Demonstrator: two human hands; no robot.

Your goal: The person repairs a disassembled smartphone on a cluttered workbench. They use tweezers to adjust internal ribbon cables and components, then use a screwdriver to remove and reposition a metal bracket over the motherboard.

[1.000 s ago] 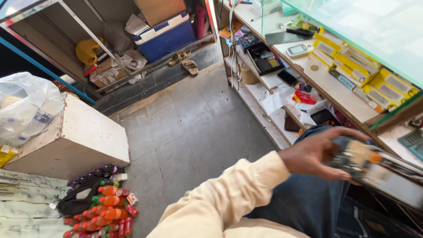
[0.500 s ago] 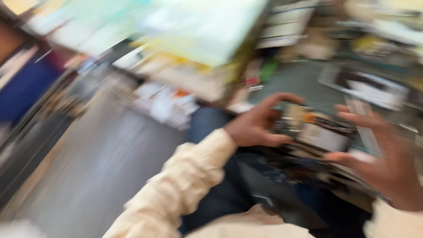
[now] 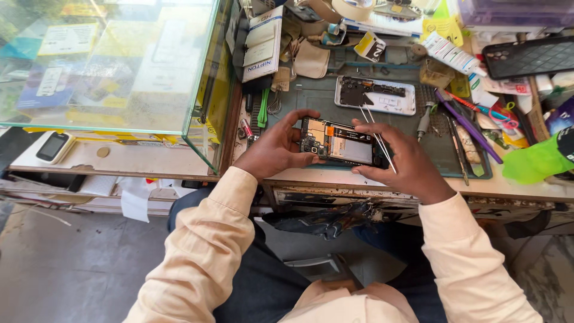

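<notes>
Cluttered repair bench seen from above, read from left to right. At far left a glass display case (image 3: 113,66) covers boxed stock, and a small white handset (image 3: 52,146) lies on the shelf below it — both well apart from the work. Nearer the centre, a dark work mat (image 3: 436,152) covers the bench top, giving small parts a flat bed.

The left hand (image 3: 275,149) clasps the left end of an opened smartphone (image 3: 341,143), thumb on the near edge and fingers curled over the far edge, so the exposed circuit board and metal shield face up toward the eye. The phone is held low over the front edge of the mat; whether it rests on it cannot be told.

The right hand (image 3: 406,161) grips the phone's right end and at the same time pinches a pair of thin metal tweezers (image 3: 373,131) between its fingers, tips pointing away across the board — one hand thus both steadies and keeps the tool ready.

Just beyond lies a detached white phone back panel (image 3: 375,96), inner side up. Farther right, a purple pry tool (image 3: 469,128) and a screwdriver (image 3: 423,119) lie on the mat, and a dark phone case (image 3: 529,57) sits at the bench's far corner.
</notes>
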